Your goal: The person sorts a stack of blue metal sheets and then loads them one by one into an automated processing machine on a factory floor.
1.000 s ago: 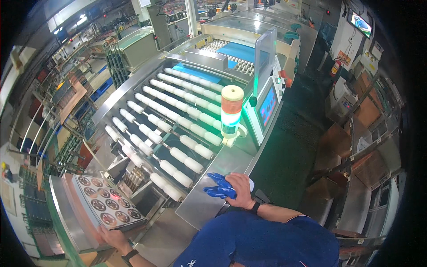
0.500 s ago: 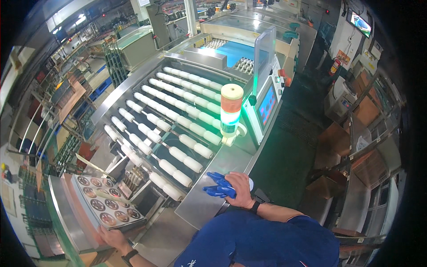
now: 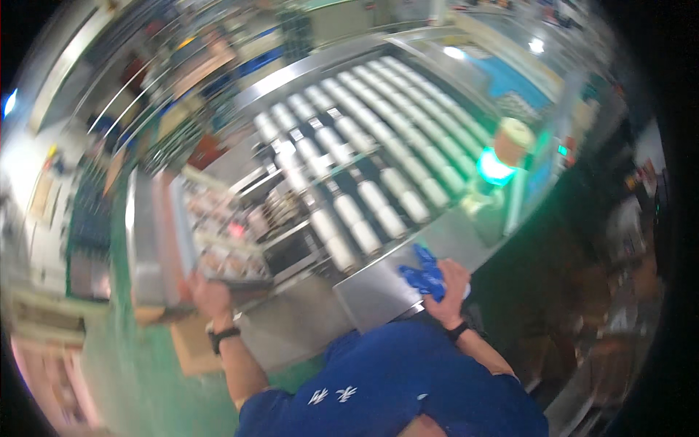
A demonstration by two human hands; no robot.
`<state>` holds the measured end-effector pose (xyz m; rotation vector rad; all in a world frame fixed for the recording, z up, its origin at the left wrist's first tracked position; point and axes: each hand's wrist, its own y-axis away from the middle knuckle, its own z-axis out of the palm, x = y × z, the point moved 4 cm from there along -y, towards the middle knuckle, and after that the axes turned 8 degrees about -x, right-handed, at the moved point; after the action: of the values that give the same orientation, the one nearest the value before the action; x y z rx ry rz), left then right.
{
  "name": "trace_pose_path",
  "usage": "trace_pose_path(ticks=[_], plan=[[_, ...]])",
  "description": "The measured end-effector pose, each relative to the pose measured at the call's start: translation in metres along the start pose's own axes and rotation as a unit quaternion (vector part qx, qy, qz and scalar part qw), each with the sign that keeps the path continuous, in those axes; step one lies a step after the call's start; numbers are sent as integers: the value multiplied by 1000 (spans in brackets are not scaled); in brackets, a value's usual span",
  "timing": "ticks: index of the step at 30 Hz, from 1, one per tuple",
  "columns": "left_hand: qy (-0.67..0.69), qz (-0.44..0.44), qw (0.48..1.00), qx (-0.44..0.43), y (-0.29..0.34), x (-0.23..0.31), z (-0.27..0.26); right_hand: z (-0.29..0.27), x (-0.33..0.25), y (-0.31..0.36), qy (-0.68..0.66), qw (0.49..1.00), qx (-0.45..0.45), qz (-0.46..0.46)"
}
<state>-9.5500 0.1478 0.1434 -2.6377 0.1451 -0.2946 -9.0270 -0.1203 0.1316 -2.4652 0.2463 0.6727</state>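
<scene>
Head view: left hand [image 3: 211, 297] at patterned sheet's [image 3: 234, 264] edge, broad green floor [image 3: 138, 364] below.

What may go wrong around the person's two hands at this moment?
The left hand is bare beside the patterned sheets; an edge might scrape it.
The blue glove at the right hand lies near the white rollers; if they turn, a loose finger could perhaps catch.

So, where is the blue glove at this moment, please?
In the head view, the blue glove is right of centre, a little below the middle, at the person's right hand, over the metal plate beside the white rollers.
</scene>
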Motion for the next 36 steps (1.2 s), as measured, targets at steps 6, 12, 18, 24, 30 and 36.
trace_pose_path(ticks=[6,12,18,24,30,36], plan=[[-19,-27,999,25,-7,42,-37,1,-3,-5,4,1000,-17,-16],[6,-22,999,23,-5,50,-39,1,-8,-2,5,999,-29,-18],[-4,-9,1000,30,-8,55,-34,1,-9,-2,13,999,-30,-14],[-3,-18,999,30,-9,60,-34,0,-9,-2,17,999,-26,-18],[9,-35,999,19,-11,60,-36,0,-13,-3,22,999,-26,-15],[-32,-27,999,20,-16,60,-40,3,-12,-1,26,999,-16,-15]])
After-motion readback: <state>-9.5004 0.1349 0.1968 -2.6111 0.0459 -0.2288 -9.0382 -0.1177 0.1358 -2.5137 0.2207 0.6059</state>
